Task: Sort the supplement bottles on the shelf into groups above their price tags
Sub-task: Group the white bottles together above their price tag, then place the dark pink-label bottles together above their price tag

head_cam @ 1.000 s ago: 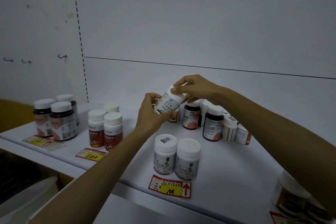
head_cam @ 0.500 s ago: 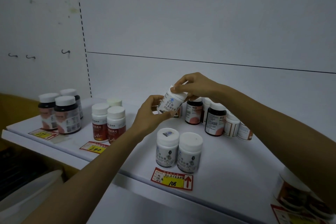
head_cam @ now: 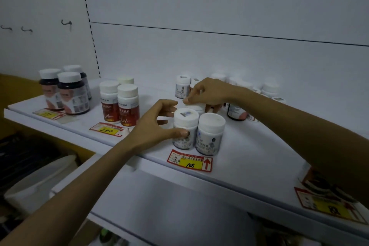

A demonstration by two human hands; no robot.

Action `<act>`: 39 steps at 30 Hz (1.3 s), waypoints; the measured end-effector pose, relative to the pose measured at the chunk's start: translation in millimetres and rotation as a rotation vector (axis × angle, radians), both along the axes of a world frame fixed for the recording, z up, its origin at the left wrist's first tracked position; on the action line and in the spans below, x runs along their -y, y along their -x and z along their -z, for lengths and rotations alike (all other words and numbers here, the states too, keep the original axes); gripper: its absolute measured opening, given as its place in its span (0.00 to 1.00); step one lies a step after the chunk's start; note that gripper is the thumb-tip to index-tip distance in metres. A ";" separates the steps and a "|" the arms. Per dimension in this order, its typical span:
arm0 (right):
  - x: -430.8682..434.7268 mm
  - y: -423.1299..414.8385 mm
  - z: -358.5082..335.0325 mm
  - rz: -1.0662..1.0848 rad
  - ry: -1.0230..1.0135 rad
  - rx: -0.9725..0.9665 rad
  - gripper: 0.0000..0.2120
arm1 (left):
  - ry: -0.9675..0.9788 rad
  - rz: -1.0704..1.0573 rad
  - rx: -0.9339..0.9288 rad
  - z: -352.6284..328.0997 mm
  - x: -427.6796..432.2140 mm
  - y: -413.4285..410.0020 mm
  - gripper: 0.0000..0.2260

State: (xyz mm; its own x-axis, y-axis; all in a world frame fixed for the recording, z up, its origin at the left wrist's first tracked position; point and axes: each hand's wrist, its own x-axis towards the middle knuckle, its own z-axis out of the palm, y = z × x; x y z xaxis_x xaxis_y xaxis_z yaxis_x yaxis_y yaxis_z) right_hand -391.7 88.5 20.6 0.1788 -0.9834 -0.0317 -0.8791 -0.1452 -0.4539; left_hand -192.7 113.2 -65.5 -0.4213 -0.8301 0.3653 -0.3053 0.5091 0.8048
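Observation:
Two white bottles stand side by side above the 108 price tag (head_cam: 189,161): the front-left bottle (head_cam: 184,126) and the front-right bottle (head_cam: 210,133). Just behind them stands a third white bottle (head_cam: 196,107), mostly hidden, and my right hand (head_cam: 208,94) pinches its cap from above. My left hand (head_cam: 154,126) curls round the front-left bottle, with its thumb across the label. More mixed bottles (head_cam: 237,111) stand at the back right behind my right wrist, and another white bottle (head_cam: 182,88) stands at the back.
Three dark bottles (head_cam: 68,94) stand above the far-left tag (head_cam: 50,115). Three red-label bottles (head_cam: 119,104) stand above the 280 tag (head_cam: 107,130). A further tag (head_cam: 327,203) and blurred bottles sit at the right edge under my forearm. The shelf's front edge (head_cam: 239,183) runs below.
The white bottle that both hands held tilted in the air has come down behind the front pair. My left hand has left it and dropped to the front-left bottle.

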 end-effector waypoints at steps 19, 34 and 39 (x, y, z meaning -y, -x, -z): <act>5.3 14.1 -18.4 0.040 -0.006 0.143 0.10 | 0.047 -0.063 -0.174 -27.8 21.4 12.0 0.14; 34.5 65.6 -41.3 0.363 0.354 -0.128 0.12 | 0.122 -0.042 0.338 -91.0 87.6 84.1 0.20; 63.3 57.1 -37.6 0.409 0.315 -0.292 0.22 | 0.031 -0.023 0.211 -78.2 100.6 89.6 0.20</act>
State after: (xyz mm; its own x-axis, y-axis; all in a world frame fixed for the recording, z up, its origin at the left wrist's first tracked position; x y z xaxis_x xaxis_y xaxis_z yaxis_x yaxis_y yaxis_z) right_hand -448.8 25.2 58.3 -0.1886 -0.9408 0.2817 -0.9741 0.1429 -0.1750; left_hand -282.3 12.6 12.7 -0.4718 -0.8304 0.2965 -0.4773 0.5232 0.7060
